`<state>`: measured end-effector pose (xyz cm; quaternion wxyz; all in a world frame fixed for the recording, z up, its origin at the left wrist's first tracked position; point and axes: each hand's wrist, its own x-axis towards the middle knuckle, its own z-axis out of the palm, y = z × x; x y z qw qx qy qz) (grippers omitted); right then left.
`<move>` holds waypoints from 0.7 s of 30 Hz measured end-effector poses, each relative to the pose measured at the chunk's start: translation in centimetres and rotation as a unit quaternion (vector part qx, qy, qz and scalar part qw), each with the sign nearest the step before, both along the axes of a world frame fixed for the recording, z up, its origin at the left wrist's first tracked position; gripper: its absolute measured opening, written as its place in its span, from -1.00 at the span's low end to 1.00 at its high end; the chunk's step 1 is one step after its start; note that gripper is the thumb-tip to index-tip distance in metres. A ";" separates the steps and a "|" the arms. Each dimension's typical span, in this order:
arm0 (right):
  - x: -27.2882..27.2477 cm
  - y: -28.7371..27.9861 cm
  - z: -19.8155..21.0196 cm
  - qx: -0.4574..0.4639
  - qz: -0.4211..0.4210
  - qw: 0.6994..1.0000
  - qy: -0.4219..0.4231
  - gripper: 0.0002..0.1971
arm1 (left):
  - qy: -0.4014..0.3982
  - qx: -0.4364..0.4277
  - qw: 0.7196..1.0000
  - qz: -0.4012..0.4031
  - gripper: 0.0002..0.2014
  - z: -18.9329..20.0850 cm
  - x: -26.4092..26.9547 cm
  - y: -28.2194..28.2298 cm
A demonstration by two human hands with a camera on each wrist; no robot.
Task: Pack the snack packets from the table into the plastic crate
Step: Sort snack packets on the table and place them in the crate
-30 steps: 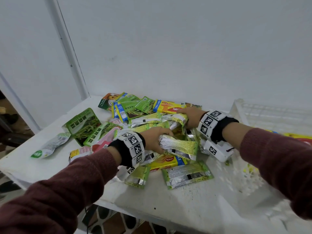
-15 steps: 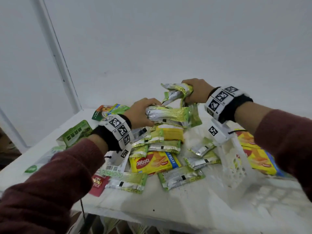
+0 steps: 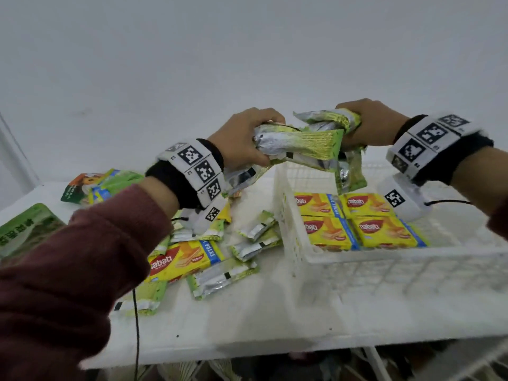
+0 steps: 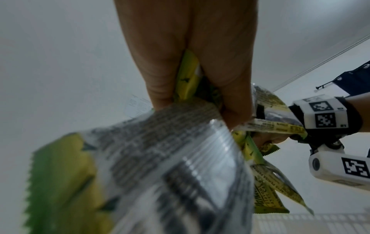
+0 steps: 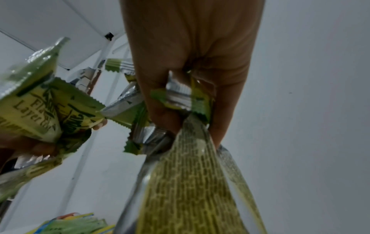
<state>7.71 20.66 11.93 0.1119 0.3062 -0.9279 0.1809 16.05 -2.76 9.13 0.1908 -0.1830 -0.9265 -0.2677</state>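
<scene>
Nearest the camera, along the front of the white surface (image 3: 247,320), a few green-and-silver packets (image 3: 220,276) are seen lying flat, and just behind them a yellow wafer packet (image 3: 181,259) rests face up. A dark cable (image 3: 136,325) is draped over the front edge. To the right, the white plastic crate (image 3: 384,259) is set on the surface, and four yellow wafer packets (image 3: 357,224) are laid flat inside it in two rows, touching one another.

Higher up, over the crate's left wall, two bunches of green-and-silver packets are held in the air. The left hand (image 3: 242,138) is clenched around one bunch (image 3: 299,144), fingers and thumb curled tight round the crumpled ends; in the left wrist view the left bunch (image 4: 160,166) fans out below the left hand (image 4: 190,55). The right hand (image 3: 371,125) is clenched the same way on a second bunch (image 3: 349,166), whose loose ends hang down toward the crate; in the right wrist view the packets (image 5: 190,182) are squeezed between the fingers (image 5: 160,95). The two bunches meet and overlap between the hands.

Farther back on the left, more green packets (image 3: 101,182) are piled on the surface, and a large green pouch (image 3: 24,229) lies at the left edge. Behind it all, a plain white wall (image 3: 247,50) is seen.
</scene>
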 end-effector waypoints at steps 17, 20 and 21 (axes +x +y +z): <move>-12.9 12.9 -8.9 0.153 0.000 0.984 -0.087 -0.57 | -0.121 -0.176 0.977 -0.022 -0.44 -2.8 -15.2 16.4; -14.4 13.5 -10.8 0.176 0.045 0.979 -0.092 -0.51 | -0.157 -0.208 0.965 -0.012 -0.40 -3.8 -16.7 17.7; -14.9 13.6 -11.2 0.173 0.057 0.979 -0.094 -0.52 | -0.168 -0.219 0.961 -0.008 -0.39 -4.2 -17.0 18.0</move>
